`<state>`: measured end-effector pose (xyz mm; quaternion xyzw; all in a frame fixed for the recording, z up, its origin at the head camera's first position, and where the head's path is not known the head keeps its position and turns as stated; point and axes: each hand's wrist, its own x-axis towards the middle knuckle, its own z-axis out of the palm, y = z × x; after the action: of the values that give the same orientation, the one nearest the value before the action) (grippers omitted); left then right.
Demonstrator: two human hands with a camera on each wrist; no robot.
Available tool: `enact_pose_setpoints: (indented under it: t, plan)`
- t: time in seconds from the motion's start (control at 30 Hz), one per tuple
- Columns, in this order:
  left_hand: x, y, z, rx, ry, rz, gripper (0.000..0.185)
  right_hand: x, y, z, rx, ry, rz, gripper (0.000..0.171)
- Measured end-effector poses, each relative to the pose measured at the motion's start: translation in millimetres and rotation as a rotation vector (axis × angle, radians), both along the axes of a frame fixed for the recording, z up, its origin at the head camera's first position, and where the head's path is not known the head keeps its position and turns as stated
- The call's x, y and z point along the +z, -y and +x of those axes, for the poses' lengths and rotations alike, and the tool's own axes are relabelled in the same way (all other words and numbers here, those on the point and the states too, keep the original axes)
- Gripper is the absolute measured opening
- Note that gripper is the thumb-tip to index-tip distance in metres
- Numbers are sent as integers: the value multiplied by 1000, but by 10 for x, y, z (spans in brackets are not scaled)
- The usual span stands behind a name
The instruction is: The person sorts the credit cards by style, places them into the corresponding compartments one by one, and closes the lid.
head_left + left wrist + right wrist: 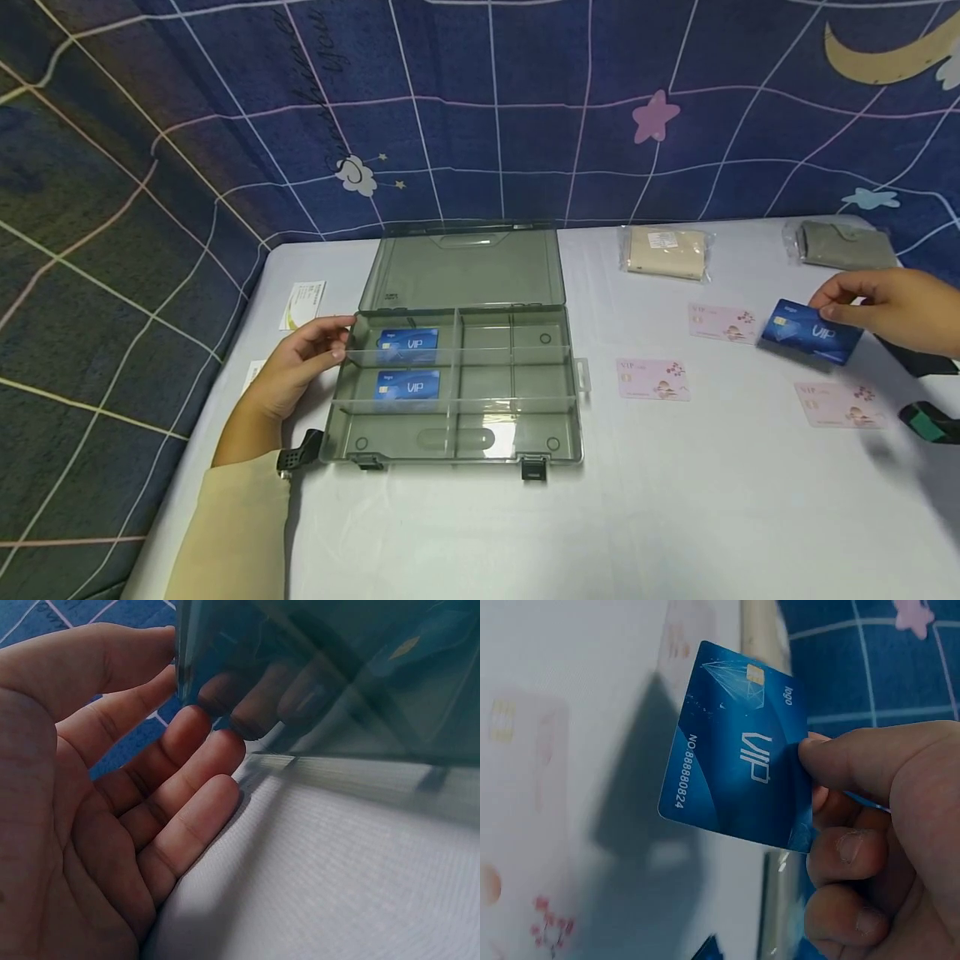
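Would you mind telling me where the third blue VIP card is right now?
In the head view the blue VIP card is pinched in the right hand above the table's right side, near the pink cards.

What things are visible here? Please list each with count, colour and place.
organizer box: 1, grey transparent, open, table centre
blue VIP cards: 3; two in the box's left compartments, one in the right hand
pink cards: 3, flat on the table right of the box
wrapped pouches: 2, beige and grey, far edge
white card: 1, left of the box
left hand: touches the box's left wall
right hand: pinches a blue card
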<state>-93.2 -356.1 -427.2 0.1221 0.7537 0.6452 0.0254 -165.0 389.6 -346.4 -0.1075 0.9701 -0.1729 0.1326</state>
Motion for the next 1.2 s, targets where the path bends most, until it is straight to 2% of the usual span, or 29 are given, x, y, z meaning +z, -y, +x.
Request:
enact_pose_setpoints:
  t: [0.13,0.4,0.57,0.8,1.2]
  plan:
    - [6,-2,2,4,5,3,44,144,189,-2,-4,78,-2,19]
    - [5,5,-6,7,12,-4,43,313,682,71,40,112,-69,19]
    - [6,8,-6,9,18,-4,43,385,999,111,114,119,-96,14]
    - [15,12,-4,10,15,-13,43,461,1423,148,203,159,-188,10]
    - [4,12,-11,0,8,-5,43,547,2091,183,370,169,-327,11]
